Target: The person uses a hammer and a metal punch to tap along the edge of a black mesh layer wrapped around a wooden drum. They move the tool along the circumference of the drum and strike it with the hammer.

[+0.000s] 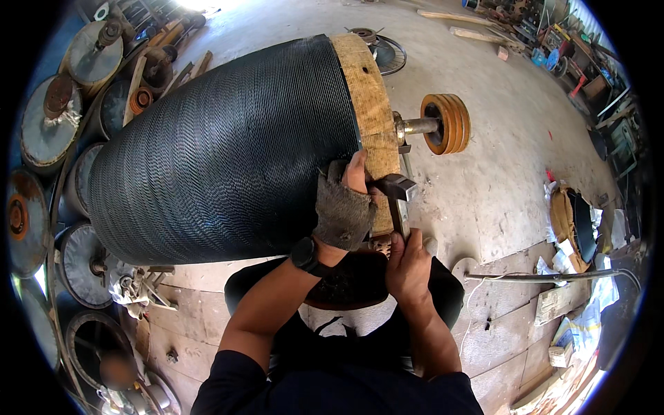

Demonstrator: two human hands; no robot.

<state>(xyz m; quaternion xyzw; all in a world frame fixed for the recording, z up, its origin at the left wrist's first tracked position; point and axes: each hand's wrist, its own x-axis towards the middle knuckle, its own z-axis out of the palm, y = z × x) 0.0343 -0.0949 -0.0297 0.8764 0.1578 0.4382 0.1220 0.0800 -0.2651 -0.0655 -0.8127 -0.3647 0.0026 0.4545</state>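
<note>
A large roller lies across in front of me, wrapped in a black ridged sheet point(228, 152) with a bare wooden band point(371, 104) at its right end. My left hand point(344, 207), in a worn grey fingerless glove, rests where the sheet's edge meets the wood. Its fingers are bent together there, and whatever they pinch is too small or hidden to make out. My right hand point(408, 266) grips the handle of a hammer point(398, 187). The dark hammer head is beside my left fingers, over the edge of the wood.
From the roller's right end a metal shaft point(418, 126) carries a grooved orange pulley point(446, 124). Several round drums point(59, 121) crowd the left side. A spoked wheel rim point(395, 57) lies behind the roller. On the right are a metal pole point(546, 277) and a brown sack point(564, 225).
</note>
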